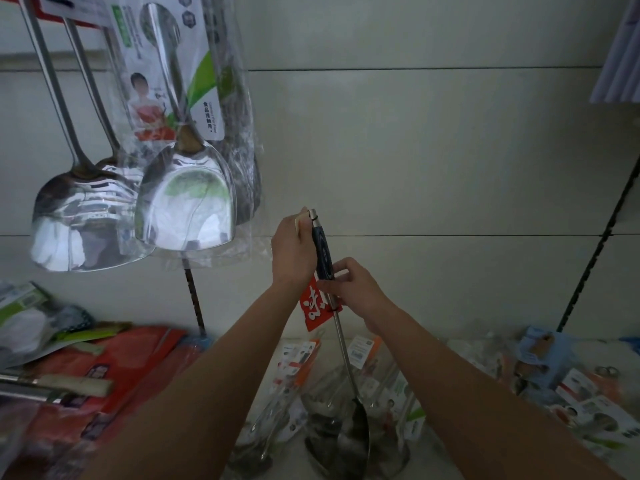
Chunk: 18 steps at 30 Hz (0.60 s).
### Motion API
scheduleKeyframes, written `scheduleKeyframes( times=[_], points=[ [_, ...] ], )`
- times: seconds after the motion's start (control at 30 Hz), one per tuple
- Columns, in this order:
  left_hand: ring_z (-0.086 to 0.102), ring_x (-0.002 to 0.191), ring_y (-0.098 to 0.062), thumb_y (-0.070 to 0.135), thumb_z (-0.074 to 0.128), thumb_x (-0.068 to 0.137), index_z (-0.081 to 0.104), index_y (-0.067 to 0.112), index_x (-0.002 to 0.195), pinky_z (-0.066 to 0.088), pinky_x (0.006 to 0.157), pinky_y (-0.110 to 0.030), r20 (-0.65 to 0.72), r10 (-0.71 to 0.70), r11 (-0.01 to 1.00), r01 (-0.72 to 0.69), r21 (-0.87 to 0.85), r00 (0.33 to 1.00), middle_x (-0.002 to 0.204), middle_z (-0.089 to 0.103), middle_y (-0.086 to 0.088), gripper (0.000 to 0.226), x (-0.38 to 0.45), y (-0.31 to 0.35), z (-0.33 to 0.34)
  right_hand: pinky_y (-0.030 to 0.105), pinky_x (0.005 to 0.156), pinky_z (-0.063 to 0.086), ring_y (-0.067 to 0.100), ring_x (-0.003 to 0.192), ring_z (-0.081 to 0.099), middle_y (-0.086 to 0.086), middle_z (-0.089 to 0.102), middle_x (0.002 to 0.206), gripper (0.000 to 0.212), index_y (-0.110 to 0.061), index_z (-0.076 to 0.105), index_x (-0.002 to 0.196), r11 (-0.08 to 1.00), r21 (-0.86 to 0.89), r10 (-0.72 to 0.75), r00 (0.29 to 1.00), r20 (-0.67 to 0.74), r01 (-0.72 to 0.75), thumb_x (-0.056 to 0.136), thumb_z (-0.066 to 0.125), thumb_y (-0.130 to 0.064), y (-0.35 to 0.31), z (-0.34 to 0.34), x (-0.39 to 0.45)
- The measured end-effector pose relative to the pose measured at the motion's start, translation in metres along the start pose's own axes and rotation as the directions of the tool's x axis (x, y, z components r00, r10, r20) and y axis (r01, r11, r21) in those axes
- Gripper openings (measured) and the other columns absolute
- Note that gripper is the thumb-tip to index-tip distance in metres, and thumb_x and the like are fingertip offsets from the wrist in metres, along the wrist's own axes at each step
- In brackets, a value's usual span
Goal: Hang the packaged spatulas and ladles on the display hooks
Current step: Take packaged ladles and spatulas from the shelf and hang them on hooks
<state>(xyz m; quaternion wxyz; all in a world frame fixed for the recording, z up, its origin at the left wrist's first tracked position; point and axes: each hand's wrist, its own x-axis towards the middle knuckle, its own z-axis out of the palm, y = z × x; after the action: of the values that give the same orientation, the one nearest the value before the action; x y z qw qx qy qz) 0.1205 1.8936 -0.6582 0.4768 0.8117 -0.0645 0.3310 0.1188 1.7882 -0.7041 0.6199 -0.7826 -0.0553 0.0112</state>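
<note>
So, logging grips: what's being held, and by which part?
A dark-handled spatula: left hand at the handle's top end, right hand at its base.

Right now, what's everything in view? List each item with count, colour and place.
Held utensil: one, steel with dark blue handle and red tag, centre, upright.
Packaged spatulas: at least two, steel in clear bags, hanging upper left.
Unbagged steel spatulas: about two, hanging far left.
Red packages: several, lying lower left.
Packaged utensils: count unclear, shelf at bottom centre and right.
Wall panels: grey-white, behind.
Left hand: grip on handle top.
Right hand: grip at handle base.
</note>
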Motion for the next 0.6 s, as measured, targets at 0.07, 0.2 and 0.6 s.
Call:
scheduleKeyframes(
  times=[0.07,0.2,0.6],
  points=[
    [0.047,0.086,-0.010,0.019,0.029,0.103,0.048,0.016,0.084,0.032,0.072,-0.017,-0.022,0.005,0.999,-0.006,-0.040,1.000,0.094,0.049,0.003,0.027,0.001,0.004,-0.002,0.035,0.070,0.054,0.022,0.078,0.063,0.006,0.060,0.088,0.026,-0.014,0.047,0.100,1.000,0.010,-0.007,1.000,0.005,0.006,0.085,0.067,-0.019,-0.003,-0.001,0.000],
    [0.055,0.108,-0.019,0.021,0.033,0.102,0.055,0.018,0.098,0.043,0.095,-0.031,-0.021,0.004,0.997,-0.005,-0.079,1.000,0.114,0.058,-0.003,0.023,0.002,0.003,-0.002,0.036,0.070,0.054,0.023,0.078,0.063,0.005,0.059,0.087,0.023,-0.018,0.044,0.086,1.000,0.017,-0.023,1.000,-0.003,0.023,0.085,0.067,-0.015,-0.004,-0.002,0.000],
    [0.058,0.099,-0.014,0.039,0.039,0.098,0.058,0.018,0.118,0.048,0.082,-0.027,0.292,-0.270,0.747,0.391,-0.538,0.917,0.108,0.061,0.002,0.035,0.005,0.020,-0.004,0.036,0.088,0.051,0.021,0.087,0.062,0.006,0.066,0.093,0.019,-0.011,0.061,0.109,0.995,0.097,-0.019,0.998,0.066,0.012,0.091,0.055,-0.008,0.000,-0.021,-0.007]
  ],
)
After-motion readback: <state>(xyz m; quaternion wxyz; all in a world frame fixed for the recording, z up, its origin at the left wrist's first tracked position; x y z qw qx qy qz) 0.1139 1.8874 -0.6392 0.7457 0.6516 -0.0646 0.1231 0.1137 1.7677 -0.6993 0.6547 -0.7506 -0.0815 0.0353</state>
